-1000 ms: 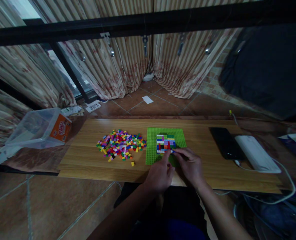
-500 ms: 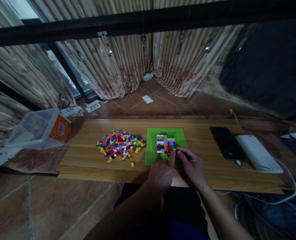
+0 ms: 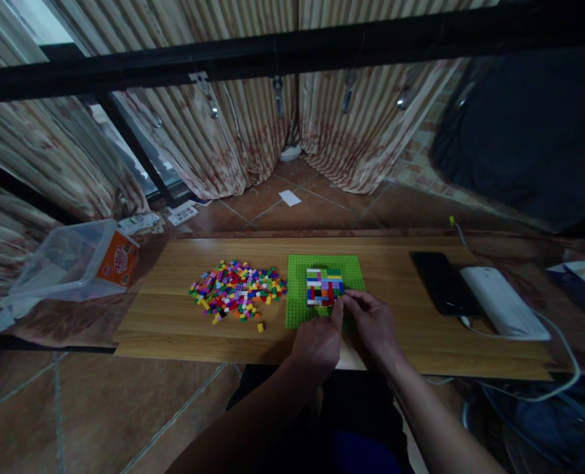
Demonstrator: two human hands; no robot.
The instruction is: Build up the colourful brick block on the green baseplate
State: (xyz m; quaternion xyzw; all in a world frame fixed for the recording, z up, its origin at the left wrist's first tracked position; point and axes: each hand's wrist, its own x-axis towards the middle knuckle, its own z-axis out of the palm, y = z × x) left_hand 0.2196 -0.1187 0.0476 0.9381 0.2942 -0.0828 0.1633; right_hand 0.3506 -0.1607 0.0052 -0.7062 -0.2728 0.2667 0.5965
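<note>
Bricks (image 3: 324, 287) in white, red, blue, yellow, green and purple rows made a flat square on the green plate (image 3: 299, 313), mid-table (image 3: 174, 329), right of the loose pile (image 3: 237, 294); right hand (image 3: 375, 324) pinched narrowly at their near-right corner, whether on a brick could not be told; left hand (image 3: 318, 342) lay curled, forefinger out beside it.

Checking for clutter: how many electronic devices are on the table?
2: a black phone right of the baseplate, and a white power bank just right of the phone. More may be hidden at the far right.
</note>
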